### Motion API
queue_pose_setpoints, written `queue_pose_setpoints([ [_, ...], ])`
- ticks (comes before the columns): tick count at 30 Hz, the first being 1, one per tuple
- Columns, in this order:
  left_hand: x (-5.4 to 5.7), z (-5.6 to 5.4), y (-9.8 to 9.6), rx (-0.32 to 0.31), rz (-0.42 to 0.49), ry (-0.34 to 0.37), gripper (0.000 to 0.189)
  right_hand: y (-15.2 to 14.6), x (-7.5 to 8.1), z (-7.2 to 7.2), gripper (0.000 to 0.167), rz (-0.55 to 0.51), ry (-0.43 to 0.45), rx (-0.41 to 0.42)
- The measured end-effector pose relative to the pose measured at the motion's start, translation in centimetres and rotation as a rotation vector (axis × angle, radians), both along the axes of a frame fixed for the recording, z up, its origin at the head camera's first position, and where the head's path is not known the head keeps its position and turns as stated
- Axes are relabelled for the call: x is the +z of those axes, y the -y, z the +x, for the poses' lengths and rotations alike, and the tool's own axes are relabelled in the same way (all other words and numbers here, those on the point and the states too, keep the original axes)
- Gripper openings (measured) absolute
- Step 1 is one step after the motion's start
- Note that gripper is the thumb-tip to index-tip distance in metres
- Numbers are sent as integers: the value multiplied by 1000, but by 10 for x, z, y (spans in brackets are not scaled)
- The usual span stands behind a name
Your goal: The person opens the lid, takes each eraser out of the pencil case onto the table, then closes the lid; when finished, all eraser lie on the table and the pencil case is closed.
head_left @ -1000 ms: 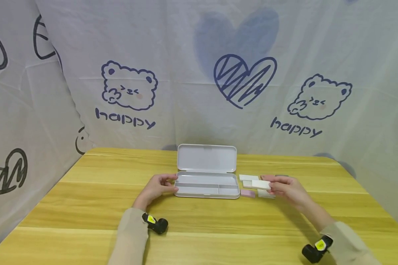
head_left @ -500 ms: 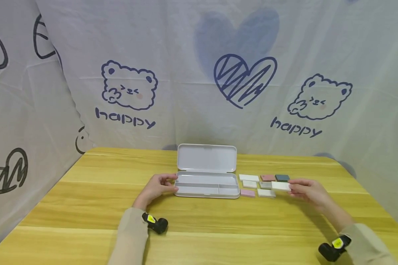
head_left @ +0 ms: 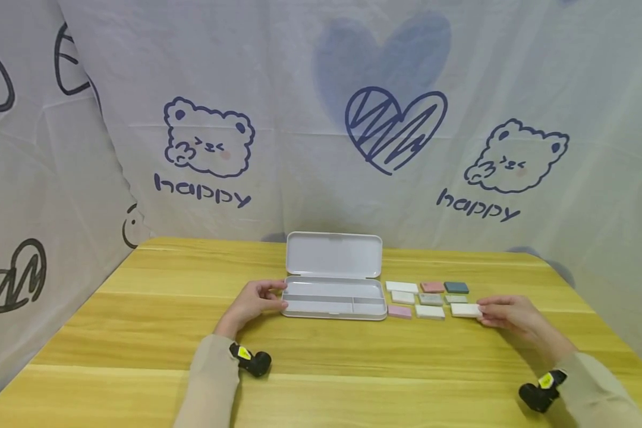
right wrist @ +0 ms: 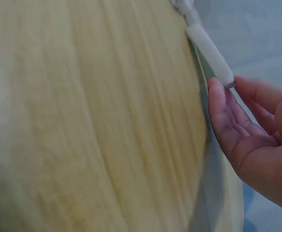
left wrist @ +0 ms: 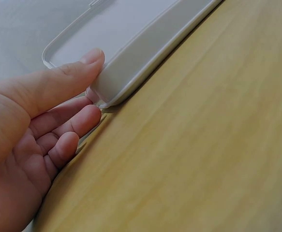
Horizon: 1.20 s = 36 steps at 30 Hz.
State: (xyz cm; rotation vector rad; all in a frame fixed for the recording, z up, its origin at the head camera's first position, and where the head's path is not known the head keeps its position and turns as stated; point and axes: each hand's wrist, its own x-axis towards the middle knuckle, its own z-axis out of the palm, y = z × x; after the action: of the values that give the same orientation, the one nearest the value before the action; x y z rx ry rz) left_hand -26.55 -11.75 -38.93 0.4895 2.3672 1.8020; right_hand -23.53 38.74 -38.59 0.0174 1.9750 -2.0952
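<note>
My left hand (head_left: 252, 304) grips the left end of an open white pencil case (head_left: 329, 298), thumb over its rim and fingers at the outside. In the left wrist view the thumb (left wrist: 90, 60) lies on the corner of the case (left wrist: 145, 50). At the right, my right hand (head_left: 510, 315) pinches the end of a white eraser (head_left: 464, 310) at the front right of a group of erasers. Thumb and fingers meet at the near end of that eraser (right wrist: 211, 55) in the right wrist view.
Beside the case lie several erasers in rough rows: pink (head_left: 432, 288), dark teal (head_left: 456, 288), grey (head_left: 431, 299), lilac (head_left: 399, 312) and white (head_left: 430, 312). The case's lid (head_left: 334, 255) stands raised behind it. A printed cloth (head_left: 299, 148) hangs behind the wooden table (head_left: 326, 368).
My right hand has carried the white eraser rightward over the others and down to the front right of the group. The left hand and the pencil case have stayed put.
</note>
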Motion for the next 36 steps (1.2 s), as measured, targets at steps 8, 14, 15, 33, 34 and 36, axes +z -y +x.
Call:
queue_pose_setpoints([
  [8,1,1,0,0,-4,-5,40,2,-2,-3,14,156,-18,-7],
  [14,3,3,-1,-1,-9,-3,41,7,-2,-3,22,323,-46,-63],
  [15,3,3,0,-2,-10,-3,41,8,-2,-3,23,344,-49,-72],
  [33,-28,-22,5,39,-11,14,49,13,-6,-4,29,503,-137,-176],
  [34,-28,-22,5,44,-14,15,49,15,-4,-5,30,504,-138,-185],
  [36,-28,-22,5,48,-18,18,49,18,-2,-6,29,499,-140,-201],
])
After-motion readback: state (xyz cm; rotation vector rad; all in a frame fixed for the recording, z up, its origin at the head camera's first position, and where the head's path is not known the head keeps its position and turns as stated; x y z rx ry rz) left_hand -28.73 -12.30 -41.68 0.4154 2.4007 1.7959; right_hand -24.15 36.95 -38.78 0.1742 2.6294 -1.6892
